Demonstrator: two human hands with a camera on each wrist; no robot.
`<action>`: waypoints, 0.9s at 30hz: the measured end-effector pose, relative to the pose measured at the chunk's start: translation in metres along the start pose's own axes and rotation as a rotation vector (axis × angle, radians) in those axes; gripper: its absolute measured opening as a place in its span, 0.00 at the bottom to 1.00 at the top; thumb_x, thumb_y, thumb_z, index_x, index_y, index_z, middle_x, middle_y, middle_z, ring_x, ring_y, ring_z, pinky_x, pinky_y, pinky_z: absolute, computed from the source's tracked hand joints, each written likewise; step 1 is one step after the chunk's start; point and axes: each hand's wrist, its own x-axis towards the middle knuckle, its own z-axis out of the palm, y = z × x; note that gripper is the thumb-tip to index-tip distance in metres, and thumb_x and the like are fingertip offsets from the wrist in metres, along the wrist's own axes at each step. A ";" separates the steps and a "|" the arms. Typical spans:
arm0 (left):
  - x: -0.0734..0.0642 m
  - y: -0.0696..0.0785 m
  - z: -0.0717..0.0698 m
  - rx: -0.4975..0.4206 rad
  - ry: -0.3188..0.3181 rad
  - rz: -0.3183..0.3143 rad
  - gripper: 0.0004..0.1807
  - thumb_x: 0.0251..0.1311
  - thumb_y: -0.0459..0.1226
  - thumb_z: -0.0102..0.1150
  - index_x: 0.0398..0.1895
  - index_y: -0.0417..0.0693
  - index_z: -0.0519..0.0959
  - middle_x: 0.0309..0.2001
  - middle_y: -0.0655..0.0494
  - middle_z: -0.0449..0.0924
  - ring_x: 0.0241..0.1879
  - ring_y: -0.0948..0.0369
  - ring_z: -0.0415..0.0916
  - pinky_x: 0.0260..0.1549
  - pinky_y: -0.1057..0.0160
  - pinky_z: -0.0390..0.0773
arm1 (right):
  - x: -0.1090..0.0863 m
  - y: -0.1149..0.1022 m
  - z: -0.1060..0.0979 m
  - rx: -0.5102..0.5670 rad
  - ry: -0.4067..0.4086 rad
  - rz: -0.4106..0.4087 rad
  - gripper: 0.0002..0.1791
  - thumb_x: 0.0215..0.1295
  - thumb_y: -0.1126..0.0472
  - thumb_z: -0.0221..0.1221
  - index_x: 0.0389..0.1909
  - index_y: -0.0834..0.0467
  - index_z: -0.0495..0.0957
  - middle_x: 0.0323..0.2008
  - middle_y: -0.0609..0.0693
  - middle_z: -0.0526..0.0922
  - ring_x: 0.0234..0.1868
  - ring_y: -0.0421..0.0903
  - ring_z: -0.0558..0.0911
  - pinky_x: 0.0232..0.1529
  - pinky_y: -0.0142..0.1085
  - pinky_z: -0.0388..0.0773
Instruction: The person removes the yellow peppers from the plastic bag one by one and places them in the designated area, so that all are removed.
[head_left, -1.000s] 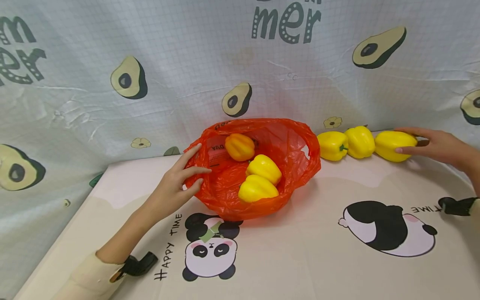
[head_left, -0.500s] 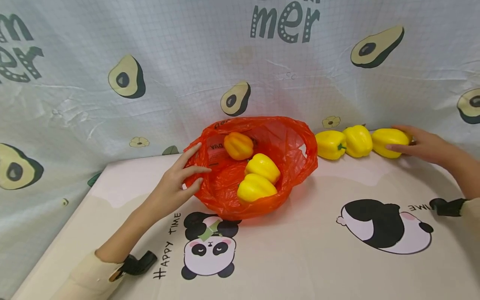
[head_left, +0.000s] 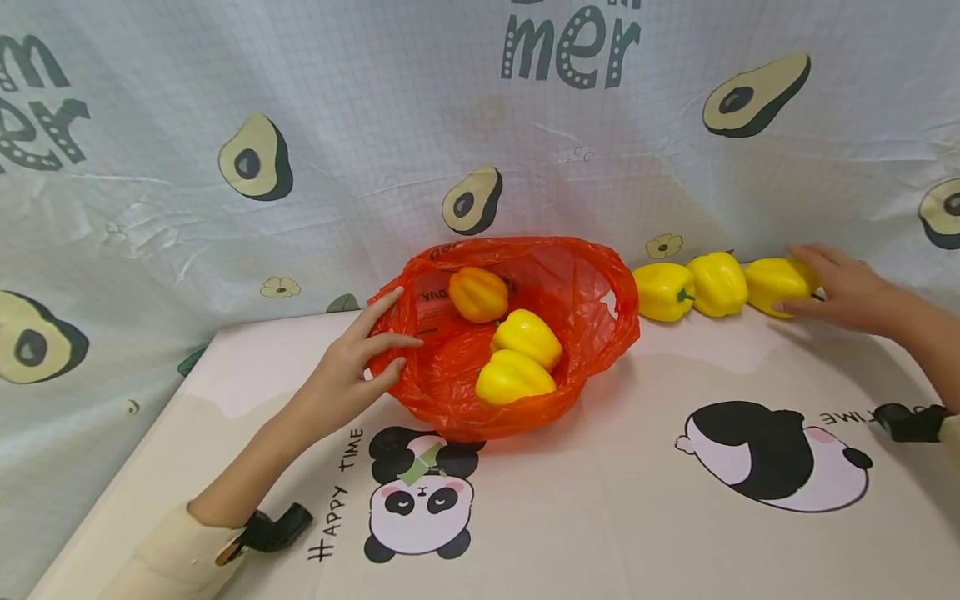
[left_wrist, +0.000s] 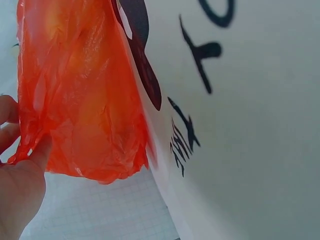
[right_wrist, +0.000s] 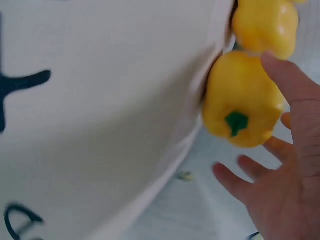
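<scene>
Yellow bell pepper, one item: lying on its side at the back of the desk, right end of a row of three.

Left hand: its grip is pinching the left rim of the bag between thumb and fingers.

Red plastic bag: gaping open, holding an orange bell pepper at the rear and two bagged yellow peppers touching each other in front.

First row pepper: lying just beside the bag's right rim.

Middle row pepper: sitting snugly between its neighbours.

Right hand: its grip is spreading loosely around the end pepper, thumb along the near side; firm contact cannot be told. The pepper is lying directly left of this nearer hand, long axis running roughly left-right, stem end facing the palm.
</scene>
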 end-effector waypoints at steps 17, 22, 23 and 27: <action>0.003 0.002 -0.003 0.007 -0.088 -0.060 0.16 0.63 0.26 0.60 0.53 0.43 0.84 0.79 0.51 0.53 0.74 0.43 0.58 0.50 0.50 0.84 | -0.021 -0.142 -0.023 -0.300 0.322 -0.496 0.37 0.57 0.62 0.71 0.69 0.58 0.71 0.63 0.61 0.75 0.63 0.64 0.71 0.60 0.63 0.74; 0.004 0.004 -0.005 0.012 -0.115 -0.078 0.16 0.63 0.27 0.60 0.54 0.43 0.85 0.80 0.52 0.53 0.74 0.43 0.58 0.51 0.50 0.83 | -0.028 -0.180 -0.020 -0.331 0.321 -0.629 0.34 0.58 0.61 0.71 0.67 0.53 0.74 0.60 0.55 0.80 0.62 0.58 0.74 0.53 0.56 0.82; 0.005 0.004 -0.006 0.016 -0.118 -0.080 0.16 0.63 0.27 0.60 0.54 0.43 0.85 0.80 0.52 0.54 0.74 0.43 0.59 0.51 0.50 0.83 | -0.029 -0.186 -0.020 -0.331 0.312 -0.645 0.33 0.58 0.60 0.70 0.66 0.53 0.75 0.59 0.54 0.80 0.62 0.57 0.75 0.53 0.55 0.83; 0.008 0.006 -0.009 0.045 -0.122 -0.080 0.15 0.63 0.27 0.62 0.52 0.42 0.85 0.79 0.50 0.56 0.73 0.42 0.61 0.51 0.49 0.84 | -0.031 -0.207 -0.021 -0.321 0.271 -0.689 0.30 0.60 0.59 0.70 0.64 0.50 0.76 0.57 0.51 0.81 0.59 0.53 0.76 0.50 0.49 0.85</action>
